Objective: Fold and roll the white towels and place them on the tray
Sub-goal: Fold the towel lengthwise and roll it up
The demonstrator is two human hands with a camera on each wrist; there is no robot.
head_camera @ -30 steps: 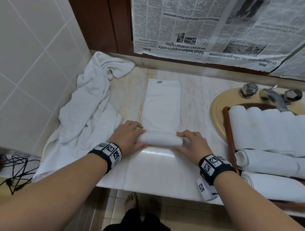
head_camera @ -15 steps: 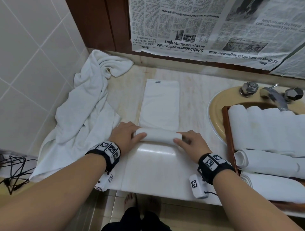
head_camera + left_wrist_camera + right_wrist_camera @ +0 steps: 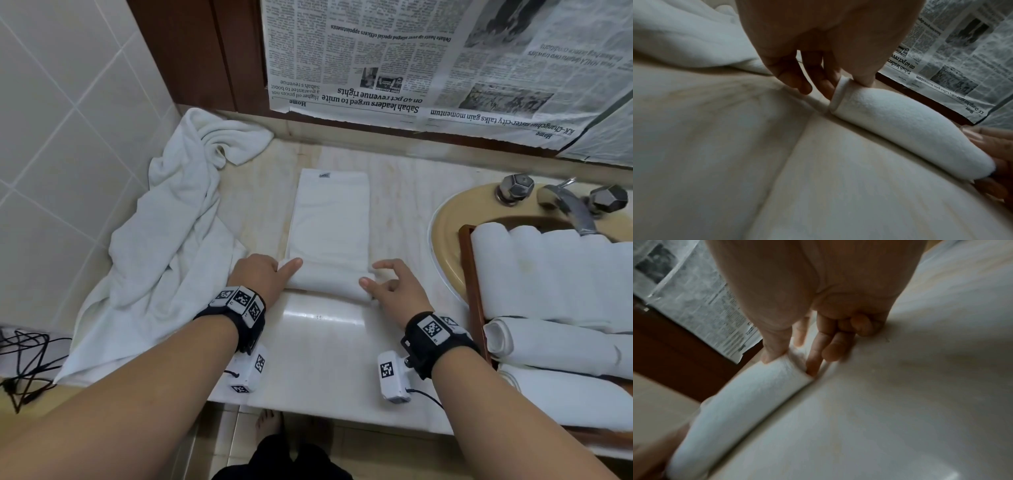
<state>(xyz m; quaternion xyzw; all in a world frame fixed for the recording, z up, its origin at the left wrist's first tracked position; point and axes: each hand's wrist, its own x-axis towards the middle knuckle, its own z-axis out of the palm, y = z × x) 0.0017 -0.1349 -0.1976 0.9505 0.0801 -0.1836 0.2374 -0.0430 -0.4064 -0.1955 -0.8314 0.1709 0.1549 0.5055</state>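
Towel (image 3: 329, 236) lies folded into a long strip on the counter (image 3: 315, 359), with its near end wound into a roll (image 3: 327, 282). Left hand (image 3: 262, 277) pinches the roll's left end, thumb on top and fingers (image 3: 818, 81) at the end face. Right hand (image 3: 394, 291) holds the right end the same way, thumb on top, fingers (image 3: 813, 360) curled against the end. The two hands sit apart, one at each end of the roll. A small grey tag (image 3: 323, 175) shows at the strip's far edge; its print is too small to read.

Tray (image 3: 471, 274), dark wood, rests across the sink (image 3: 445, 233) to the right. It holds rolled towels (image 3: 548, 274): several side by side at the far end, two more (image 3: 555, 346) lying crosswise nearer the counter's front edge. The taps (image 3: 561, 198) stand behind the tray.

Loose towel (image 3: 164, 260) lies crumpled at the left, against the tiled wall (image 3: 61, 137).

Newspaper (image 3: 428, 61) hangs upside down on the wall behind the counter. Legible headlines: "Sabah leaders urged to unite on 40 pct revenue rights" and "talks gain momentum". Section heading reads "Home".

Both wrists wear black bands (image 3: 239, 305) with square black-and-white markers.
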